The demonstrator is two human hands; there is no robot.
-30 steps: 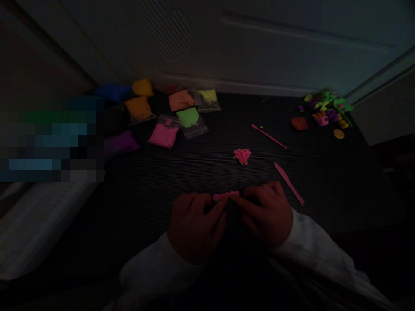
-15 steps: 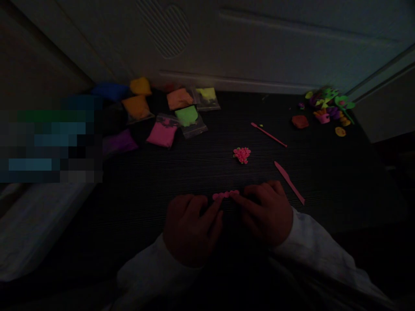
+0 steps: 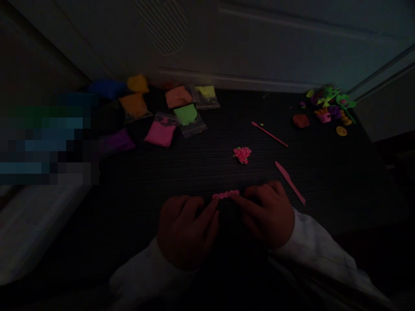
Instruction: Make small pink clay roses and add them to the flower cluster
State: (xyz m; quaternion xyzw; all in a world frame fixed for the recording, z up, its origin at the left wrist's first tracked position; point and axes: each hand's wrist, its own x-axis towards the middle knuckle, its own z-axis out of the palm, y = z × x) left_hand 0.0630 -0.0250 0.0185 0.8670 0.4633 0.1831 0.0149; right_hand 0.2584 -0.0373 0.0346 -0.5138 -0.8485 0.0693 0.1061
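On the dark table lies a short row of flattened pink clay discs (image 3: 225, 195), overlapping in a strip. My left hand (image 3: 188, 229) reaches its index fingertip to the strip's left end, thumb held apart and the other fingers curled. From the other side, the index finger of my right hand (image 3: 267, 214) rests at the strip's right part; its remaining fingers are bent. Neither hand lifts the strip. Just beyond it sits a small pink clay flower cluster (image 3: 242, 154) with green edges. A pink plastic clay knife (image 3: 290, 183) lies beside my right hand.
A thin pink modelling stick (image 3: 269, 134) lies farther back. Bagged clay, including a pink packet (image 3: 161, 131) and a green packet (image 3: 186, 115), is at back left. A red clay lump (image 3: 301, 121) and several clay figures (image 3: 330, 106) occupy the back right, before a pale panel (image 3: 275, 52).
My left hand has slid slightly left, its index finger now at the strip's left end. My right hand and the strip have stayed in nearly the same place.
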